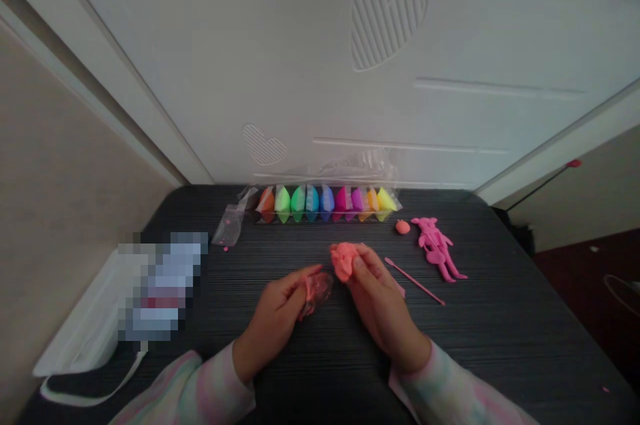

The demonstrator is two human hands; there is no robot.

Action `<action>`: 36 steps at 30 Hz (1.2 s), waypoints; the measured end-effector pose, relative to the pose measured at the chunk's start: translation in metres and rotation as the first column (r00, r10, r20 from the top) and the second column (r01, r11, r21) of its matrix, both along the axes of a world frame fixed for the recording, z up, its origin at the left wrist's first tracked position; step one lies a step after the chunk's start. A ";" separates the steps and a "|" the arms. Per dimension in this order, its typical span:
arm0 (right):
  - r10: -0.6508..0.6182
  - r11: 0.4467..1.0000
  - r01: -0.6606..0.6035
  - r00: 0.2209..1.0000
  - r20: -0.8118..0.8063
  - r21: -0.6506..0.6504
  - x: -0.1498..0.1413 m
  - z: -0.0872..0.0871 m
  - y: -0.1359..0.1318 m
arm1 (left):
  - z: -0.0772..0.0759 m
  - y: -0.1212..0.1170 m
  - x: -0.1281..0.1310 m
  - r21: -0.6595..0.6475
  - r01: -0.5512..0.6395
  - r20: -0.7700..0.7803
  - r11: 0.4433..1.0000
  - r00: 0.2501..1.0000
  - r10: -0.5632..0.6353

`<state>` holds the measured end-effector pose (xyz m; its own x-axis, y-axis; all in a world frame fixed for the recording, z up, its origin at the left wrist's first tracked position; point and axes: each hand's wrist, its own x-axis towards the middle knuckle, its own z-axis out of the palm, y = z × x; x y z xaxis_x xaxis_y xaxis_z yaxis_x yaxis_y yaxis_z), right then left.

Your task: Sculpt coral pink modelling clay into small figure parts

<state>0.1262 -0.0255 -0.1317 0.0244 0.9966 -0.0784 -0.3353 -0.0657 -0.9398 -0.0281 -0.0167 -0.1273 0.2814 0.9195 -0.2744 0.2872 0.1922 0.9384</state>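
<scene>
My left hand is closed on a clear plastic wrapper with coral-pink clay smeared in it. Just to its right, my right hand pinches a soft lump of coral modelling clay between thumb and fingers. A small gap parts the lump from the wrapper. Beyond the right hand lies a thin pink modelling stick, and near it a small coral clay ball. A pink figure-shaped piece rests flat farther right.
Along the back of the dark table stands a row of coloured clay packs in clear plastic. An opened clear wrapper lies left of it. At the left edge are a white pouch with a strap and a blurred item. A white panel rises behind.
</scene>
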 end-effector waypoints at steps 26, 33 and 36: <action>-0.060 0.989 -0.047 0.738 0.672 0.141 0.012 0.005 -0.002 | -0.001 -0.005 -0.005 0.349 -0.201 -0.039 0.916 0.973 0.228; -0.060 0.888 -0.414 0.333 0.941 0.203 0.007 -0.003 -0.002 | -0.003 0.003 -0.009 0.365 -0.318 0.148 0.875 0.948 0.283; -0.140 0.905 -0.296 0.469 0.872 0.304 0.011 0.000 -0.005 | -0.003 0.007 -0.009 0.135 -0.348 0.244 0.928 0.919 0.309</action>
